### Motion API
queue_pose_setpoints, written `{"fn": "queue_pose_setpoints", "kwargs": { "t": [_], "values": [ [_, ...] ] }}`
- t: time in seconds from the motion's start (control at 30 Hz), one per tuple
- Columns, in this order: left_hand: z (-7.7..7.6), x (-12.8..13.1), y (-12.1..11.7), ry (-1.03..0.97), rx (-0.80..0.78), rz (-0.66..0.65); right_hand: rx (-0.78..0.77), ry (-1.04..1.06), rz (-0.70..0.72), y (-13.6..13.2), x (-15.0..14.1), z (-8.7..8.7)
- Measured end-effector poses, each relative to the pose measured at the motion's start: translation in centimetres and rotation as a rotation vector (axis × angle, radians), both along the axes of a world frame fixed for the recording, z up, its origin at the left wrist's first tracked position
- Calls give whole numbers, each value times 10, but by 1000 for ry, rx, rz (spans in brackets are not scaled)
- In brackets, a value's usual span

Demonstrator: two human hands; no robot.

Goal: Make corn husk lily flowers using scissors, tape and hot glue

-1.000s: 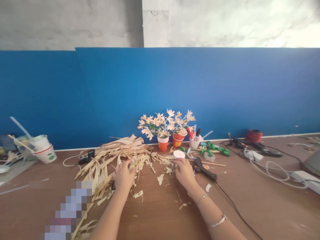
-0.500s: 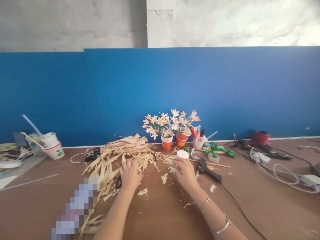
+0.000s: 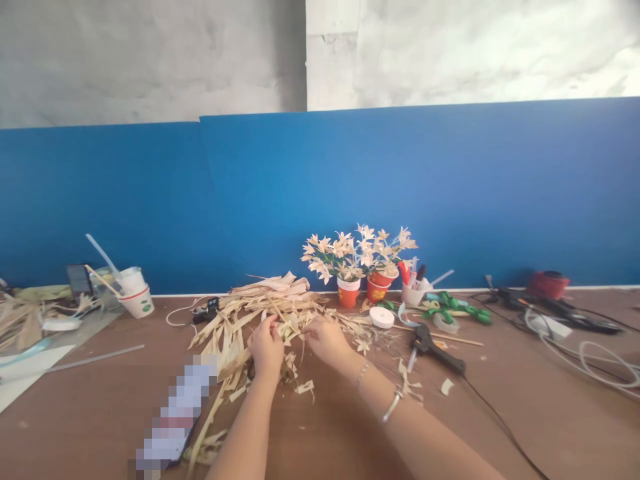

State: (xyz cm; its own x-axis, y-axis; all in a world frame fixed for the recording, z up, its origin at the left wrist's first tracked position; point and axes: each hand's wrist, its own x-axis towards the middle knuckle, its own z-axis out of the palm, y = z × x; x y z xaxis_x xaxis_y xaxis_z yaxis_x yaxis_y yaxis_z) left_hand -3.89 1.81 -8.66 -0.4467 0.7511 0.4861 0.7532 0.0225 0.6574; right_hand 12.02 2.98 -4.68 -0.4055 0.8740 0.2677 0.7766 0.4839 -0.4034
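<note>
Above the front of a heap of dried corn husk strips (image 3: 250, 313), my two hands are close together. My left hand (image 3: 267, 348) is closed, with thumb and fingers bent around a small pale piece of husk (image 3: 286, 331). Just to its right, my right hand (image 3: 329, 341) points its pinched fingertips at that piece; anything between them is too small to make out. Under the hands lie husk scraps (image 3: 305, 387) and a dark rounded thing, mostly hidden by my left wrist. A pale husk flower (image 3: 363, 346) lies to the right of my right hand.
Behind stand red cups (image 3: 349, 297) of husk flowers (image 3: 345, 250) and a pen cup (image 3: 414, 293). Rightward are a white roll (image 3: 382, 317), a corded black glue gun (image 3: 434, 348), green tape (image 3: 445, 316) and cables (image 3: 590, 353). White cups (image 3: 137, 303) and a blurred-out slab (image 3: 175, 420) are leftward.
My right hand has moved left from beside the white roll to my left hand, and its fingers have drawn together. The view has turned slightly left.
</note>
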Motion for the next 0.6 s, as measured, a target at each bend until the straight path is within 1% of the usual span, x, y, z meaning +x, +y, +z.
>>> {"fn": "queue_pose_setpoints", "kwargs": {
  "t": [0.13,0.23,0.33,0.47,0.6],
  "values": [
    [-6,-8,4,-52,155,0,-7,6,-49,12,-32,-7],
    [-6,-8,4,-57,211,-9,-18,32,-92,17,-47,-15],
    [-6,-6,4,-49,248,-1,-31,82,-121,20,-55,-20],
    [-9,-7,5,-29,323,14,-56,227,-98,23,-53,-20],
    [-13,-10,7,-49,406,62,-138,475,-31,28,-31,-14]
  ]
}}
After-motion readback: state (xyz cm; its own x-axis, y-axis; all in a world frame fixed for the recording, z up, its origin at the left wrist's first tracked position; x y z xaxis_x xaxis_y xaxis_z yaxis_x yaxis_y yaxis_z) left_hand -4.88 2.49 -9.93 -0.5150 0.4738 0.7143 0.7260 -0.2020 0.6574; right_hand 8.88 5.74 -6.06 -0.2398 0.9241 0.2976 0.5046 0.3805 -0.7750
